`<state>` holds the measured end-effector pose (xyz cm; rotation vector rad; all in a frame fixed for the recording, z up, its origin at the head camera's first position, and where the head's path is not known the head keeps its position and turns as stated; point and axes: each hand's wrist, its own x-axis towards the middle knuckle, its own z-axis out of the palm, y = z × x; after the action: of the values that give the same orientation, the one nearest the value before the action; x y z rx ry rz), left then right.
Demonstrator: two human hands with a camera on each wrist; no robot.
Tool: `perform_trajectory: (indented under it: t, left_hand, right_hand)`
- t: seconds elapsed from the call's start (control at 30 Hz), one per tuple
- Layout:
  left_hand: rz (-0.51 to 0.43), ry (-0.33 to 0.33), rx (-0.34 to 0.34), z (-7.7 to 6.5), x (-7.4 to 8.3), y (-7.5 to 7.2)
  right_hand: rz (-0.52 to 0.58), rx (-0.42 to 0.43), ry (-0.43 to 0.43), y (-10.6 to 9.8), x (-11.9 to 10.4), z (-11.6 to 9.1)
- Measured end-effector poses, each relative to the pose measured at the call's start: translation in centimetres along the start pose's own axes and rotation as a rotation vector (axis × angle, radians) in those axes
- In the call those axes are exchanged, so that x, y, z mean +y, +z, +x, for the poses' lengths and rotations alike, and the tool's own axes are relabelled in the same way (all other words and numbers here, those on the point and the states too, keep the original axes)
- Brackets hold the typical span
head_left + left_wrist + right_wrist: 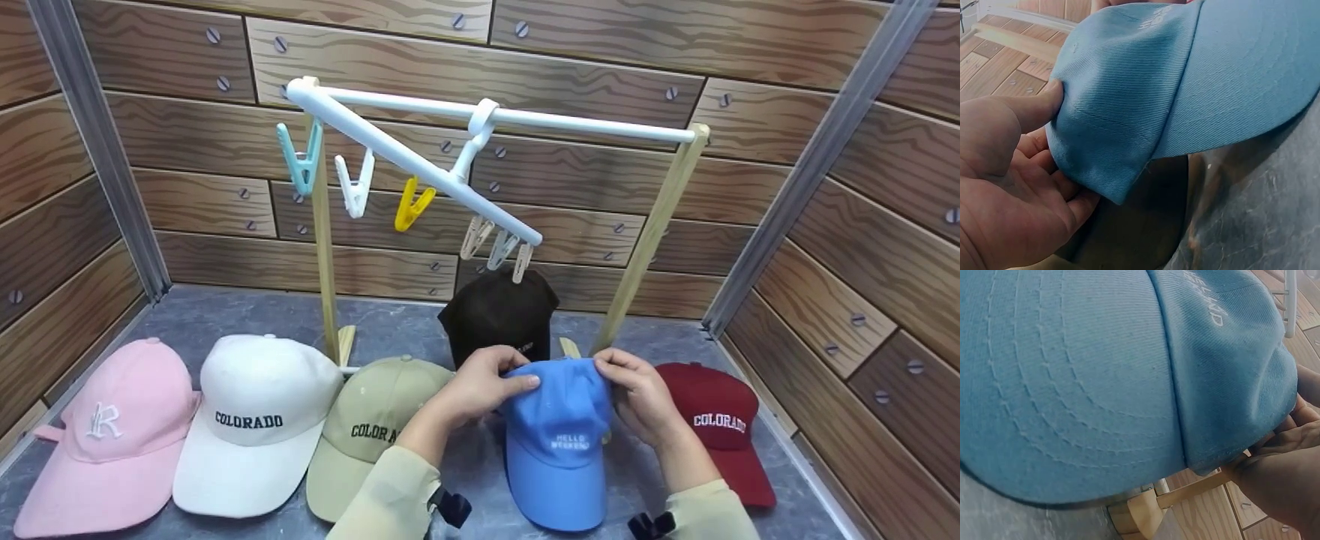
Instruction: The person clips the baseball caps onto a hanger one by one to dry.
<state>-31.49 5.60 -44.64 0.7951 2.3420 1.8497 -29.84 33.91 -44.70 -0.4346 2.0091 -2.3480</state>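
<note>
In the head view a blue cap (pixel 559 412) with white "HELLO WEEKEND" lettering is held up by its crown, brim hanging down toward the front. My left hand (pixel 484 386) pinches the crown's upper left side between thumb and fingers. At the upper right side my right hand (pixel 641 390) grips the crown the same way. The left wrist view shows the left thumb (pixel 1041 107) on the outside of the blue fabric, with the other fingers partly behind it. Fingers of the right hand lie behind the crown's edge in the right wrist view, partly hidden by the cloth.
A slanted white clip hanger (pixel 420 165) with several clips hangs from a white bar (pixel 585 124) on wooden posts. Behind the blue cap stands a black cap (pixel 499 307). Pink (pixel 142 397), white (pixel 262 382) and beige caps (pixel 397 382) line the left; a red cap (pixel 712 405) is right.
</note>
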Motion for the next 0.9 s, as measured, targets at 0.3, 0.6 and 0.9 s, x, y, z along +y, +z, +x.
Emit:
perform_trajectory:
  t: [0.3, 0.6, 0.9]
  left_hand:
    - [-0.065, 0.019, -0.056, -0.1, 0.2, -1.3]
    - [-0.034, 0.031, -0.082, -0.2, 0.6, -2.5]
    - [0.020, 0.046, -0.113, -0.6, 1.5, -3.6]
  right_hand:
    - [-0.024, 0.001, -0.023, 0.8, -0.4, -0.1]
    - [-0.055, 0.007, -0.042, 1.8, -0.7, -0.2]
    - [-0.090, 0.052, -0.054, 2.8, -0.9, -0.3]
